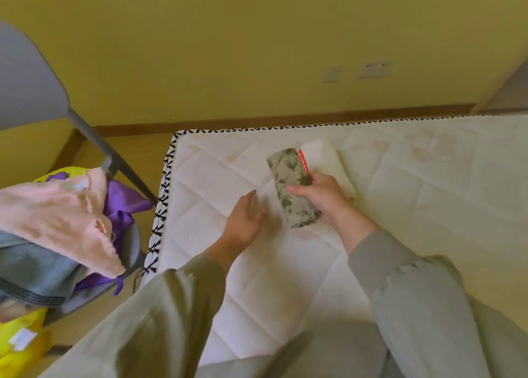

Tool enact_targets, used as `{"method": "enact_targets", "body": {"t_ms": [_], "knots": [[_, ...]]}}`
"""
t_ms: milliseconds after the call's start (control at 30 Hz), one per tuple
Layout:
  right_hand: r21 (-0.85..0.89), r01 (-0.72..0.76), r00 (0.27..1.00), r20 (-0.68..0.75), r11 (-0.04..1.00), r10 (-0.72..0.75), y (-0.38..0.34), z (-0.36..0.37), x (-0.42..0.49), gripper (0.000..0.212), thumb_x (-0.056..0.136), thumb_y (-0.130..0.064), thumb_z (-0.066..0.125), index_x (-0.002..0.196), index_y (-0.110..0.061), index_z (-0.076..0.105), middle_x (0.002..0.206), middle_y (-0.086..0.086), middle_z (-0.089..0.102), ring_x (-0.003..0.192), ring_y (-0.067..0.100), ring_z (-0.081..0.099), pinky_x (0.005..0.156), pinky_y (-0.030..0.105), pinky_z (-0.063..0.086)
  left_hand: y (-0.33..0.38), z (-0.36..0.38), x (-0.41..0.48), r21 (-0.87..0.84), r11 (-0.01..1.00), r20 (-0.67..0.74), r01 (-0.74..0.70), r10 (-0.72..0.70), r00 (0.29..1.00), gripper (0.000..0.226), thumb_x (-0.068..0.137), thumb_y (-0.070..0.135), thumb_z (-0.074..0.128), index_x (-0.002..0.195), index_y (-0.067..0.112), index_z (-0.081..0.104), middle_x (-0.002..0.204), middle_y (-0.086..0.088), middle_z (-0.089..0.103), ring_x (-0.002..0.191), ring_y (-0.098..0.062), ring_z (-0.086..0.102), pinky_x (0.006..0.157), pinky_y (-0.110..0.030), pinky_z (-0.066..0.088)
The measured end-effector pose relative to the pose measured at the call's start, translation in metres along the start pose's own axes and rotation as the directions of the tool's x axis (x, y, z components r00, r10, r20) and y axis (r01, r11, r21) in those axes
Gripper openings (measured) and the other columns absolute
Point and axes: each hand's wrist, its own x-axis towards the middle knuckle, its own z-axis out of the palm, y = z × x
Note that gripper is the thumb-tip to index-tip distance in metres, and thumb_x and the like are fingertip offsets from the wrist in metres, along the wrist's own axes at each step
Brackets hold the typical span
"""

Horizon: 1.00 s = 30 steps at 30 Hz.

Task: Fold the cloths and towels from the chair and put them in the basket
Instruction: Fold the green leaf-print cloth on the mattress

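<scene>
Grey chair (25, 86) cut off by the left edge, pink towel (57, 217) and yellow cloth (20, 343) cropped there too, white towel (325, 157) partly hidden behind floral cloth (291, 186) and right hand (323, 197), wall sockets (374, 69) blurred

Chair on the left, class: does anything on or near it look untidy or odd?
Yes. The chair holds a crumpled heap: a pink towel sprawls unfolded over a purple cloth and a grey towel. On the mattress, faint brownish stains show. The folded floral cloth in the right hand looks neat.
</scene>
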Motion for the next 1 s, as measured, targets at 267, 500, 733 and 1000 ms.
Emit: {"method": "enact_targets", "body": {"t_ms": [267, 500, 733, 1000], "knots": [[0.018, -0.139, 0.955, -0.262, 0.99, 0.138, -0.02, -0.066, 0.063, 0.042, 0.083, -0.026, 0.069, 0.117, -0.002, 0.061, 0.105, 0.015, 0.068, 0.093, 0.032, 0.066, 0.089, 0.044, 0.053, -0.037, 0.045, 0.015, 0.673, 0.716, 0.026, -0.185, 0.227, 0.974, 0.072, 0.088, 0.056, 0.016, 0.152, 0.025, 0.005, 0.16, -0.001, -0.002, 0.147, -0.017, -0.008, 0.117, -0.041, -0.003], [-0.1, -0.09, 0.947, -0.316, 0.991, 0.054, 0.0, -0.069, 0.084, 0.017, 0.09, -0.025, 0.058, 0.102, -0.014, 0.064, 0.092, 0.006, 0.067, 0.081, 0.023, 0.064, 0.07, 0.029, 0.052, -0.045, 0.047, 0.02, 0.704, 0.675, 0.02, -0.222, 0.294, 0.956, 0.07, 0.089, 0.056, 0.016, 0.152, 0.026, 0.011, 0.16, 0.0, 0.005, 0.147, -0.015, -0.005, 0.117, -0.04, -0.003], [-0.532, -0.048, 0.915, -0.362, 0.846, -0.176, 0.008, -0.064, 0.087, 0.024, 0.094, -0.027, 0.048, 0.099, -0.008, 0.062, 0.096, 0.009, 0.059, 0.09, 0.028, 0.06, 0.061, 0.027, 0.047, -0.042, 0.047, 0.021, 0.688, 0.69, -0.002, -0.224, 0.31, 0.951, 0.069, 0.089, 0.055, 0.016, 0.152, 0.026, 0.013, 0.16, 0.0, 0.006, 0.147, -0.014, -0.004, 0.117, -0.038, -0.006], [-0.927, 0.265, 0.911, 0.151, 0.266, -0.383, 0.005, -0.064, 0.095, 0.058, 0.095, -0.011, 0.039, 0.15, -0.024, 0.024, 0.16, -0.002, 0.009, 0.146, 0.019, 0.008, 0.117, 0.036, 0.015, -0.04, 0.047, 0.019, 0.683, 0.695, -0.01, -0.225, 0.317, 0.948, 0.068, 0.09, 0.053, 0.02, 0.152, 0.025, 0.015, 0.16, -0.001, 0.009, 0.147, -0.015, -0.002, 0.117, -0.038, -0.005]]}}
